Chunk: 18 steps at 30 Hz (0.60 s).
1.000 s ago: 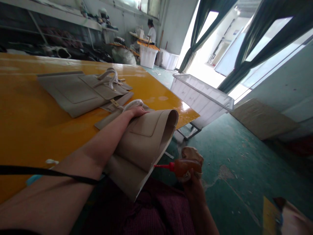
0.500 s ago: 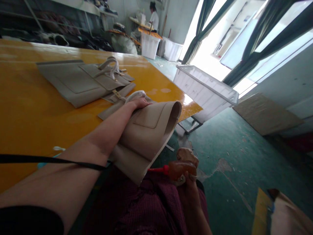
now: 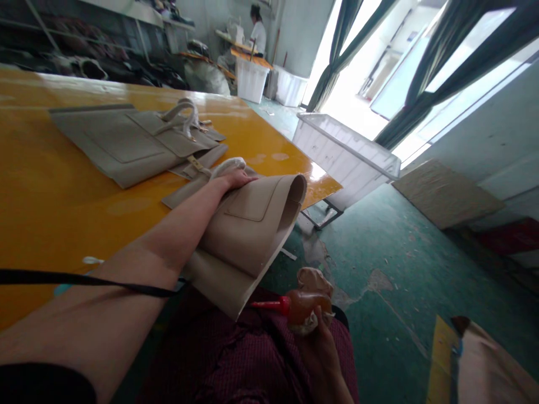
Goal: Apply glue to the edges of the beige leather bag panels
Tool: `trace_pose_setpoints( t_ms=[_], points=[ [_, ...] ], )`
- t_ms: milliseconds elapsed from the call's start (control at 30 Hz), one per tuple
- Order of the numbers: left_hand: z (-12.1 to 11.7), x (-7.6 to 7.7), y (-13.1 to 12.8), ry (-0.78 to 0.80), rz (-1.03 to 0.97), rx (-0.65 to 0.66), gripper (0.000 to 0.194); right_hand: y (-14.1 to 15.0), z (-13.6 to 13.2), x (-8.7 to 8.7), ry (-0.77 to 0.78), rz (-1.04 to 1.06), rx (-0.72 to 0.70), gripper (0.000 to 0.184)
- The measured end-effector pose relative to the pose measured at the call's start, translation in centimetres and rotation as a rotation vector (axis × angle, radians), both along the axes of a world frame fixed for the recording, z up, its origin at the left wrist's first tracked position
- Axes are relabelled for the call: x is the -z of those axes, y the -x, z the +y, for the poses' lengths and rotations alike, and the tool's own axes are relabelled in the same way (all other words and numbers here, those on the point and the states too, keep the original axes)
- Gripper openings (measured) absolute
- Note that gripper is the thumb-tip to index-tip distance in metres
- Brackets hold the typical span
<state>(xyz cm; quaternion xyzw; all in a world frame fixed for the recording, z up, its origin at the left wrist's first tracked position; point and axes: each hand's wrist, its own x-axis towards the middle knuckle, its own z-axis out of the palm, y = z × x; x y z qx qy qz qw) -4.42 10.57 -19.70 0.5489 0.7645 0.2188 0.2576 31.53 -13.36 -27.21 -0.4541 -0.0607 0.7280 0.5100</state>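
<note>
A beige leather bag point(image 3: 252, 235) hangs over the near edge of the table, its open end curling toward the right. My left hand point(image 3: 236, 179) is closed on the bag's upper side, by its white-wrapped handle point(image 3: 229, 165); the fingertips are partly hidden. Low in front of my lap, my right hand point(image 3: 318, 336) grips a squeeze bottle point(image 3: 305, 306) of brown liquid, probably glue, with a long red nozzle point(image 3: 269, 304). The nozzle tip points left, close to the bag's lower edge; whether they touch I cannot tell. Crumpled tan wrapping clings around the bottle.
Another beige bag point(image 3: 126, 137) lies flat on the yellow table point(image 3: 37, 207). A white bin on wheels point(image 3: 345, 157) stands past the table's right corner. Farther back, a person point(image 3: 257, 33) is at a work table. Tan material point(image 3: 484, 359) is at lower right.
My right hand and the bottle have dropped slightly, and the nozzle sits a little lower against the bag's edge. My left hand keeps its hold. The whole view has shifted slightly.
</note>
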Motion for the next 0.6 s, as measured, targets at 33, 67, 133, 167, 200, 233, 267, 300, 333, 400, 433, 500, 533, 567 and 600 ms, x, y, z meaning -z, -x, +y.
trace_pose_setpoints(
  t_ms=[33,67,133,167,200,233,267,300,333,400,433,500,533,567,600],
  points=[
    [-0.4,-0.1,-0.3,-0.014,0.012,-0.005,0.041,-0.4,0.1,0.3,0.002,0.038,0.004,0.054],
    [-0.7,-0.3,-0.6,-0.027,0.029,-0.004,0.040,-1.0,0.3,0.6,0.003,0.072,0.011,0.053],
    [-1.3,-0.7,-1.2,-0.058,0.064,0.006,0.042,-2.1,0.6,1.3,-0.027,0.106,0.025,0.050],
    [-1.4,-1.1,-1.4,-0.087,0.077,0.012,0.043,-2.7,0.6,1.6,-0.057,0.111,0.029,0.047],
    [-1.3,-1.7,-1.6,-0.121,0.086,0.019,0.045,-3.3,0.7,1.9,-0.093,0.114,0.034,0.043],
    [-1.2,-2.5,-1.8,-0.163,0.095,0.023,0.045,-3.8,0.7,2.0,-0.125,0.120,0.044,0.040],
    [-0.9,-3.6,-2.0,-0.217,0.104,0.017,0.045,-4.2,0.7,2.1,-0.147,0.130,0.054,0.038],
    [-0.6,-5.0,-2.2,-0.276,0.112,0.004,0.045,-4.7,0.8,2.0,-0.160,0.144,0.065,0.037],
    [-0.2,-6.7,-2.4,-0.333,0.123,-0.014,0.045,-5.1,1.0,1.9,-0.171,0.157,0.079,0.038],
    [0.3,-10.5,-2.7,-0.462,0.135,-0.072,0.046,-5.8,1.5,1.5,-0.196,0.170,0.113,0.039],
    [0.4,-12.3,-2.9,-0.541,0.132,-0.103,0.048,-6.1,1.9,1.3,-0.200,0.171,0.132,0.039],
    [-0.2,-15.3,-3.3,-0.707,0.109,-0.134,0.052,-6.5,2.9,0.9,-0.170,0.193,0.173,0.045],
    [-0.8,-16.1,-3.4,-0.784,0.100,-0.133,0.055,-6.5,3.4,0.7,-0.143,0.210,0.205,0.050],
    [-1.5,-16.3,-3.6,-0.841,0.103,-0.117,0.056,-6.5,3.9,0.6,-0.117,0.230,0.245,0.056],
    [-2.4,-16.0,-3.7,-0.875,0.121,-0.096,0.058,-6.5,4.4,0.4,-0.098,0.250,0.283,0.060]
  ],
)
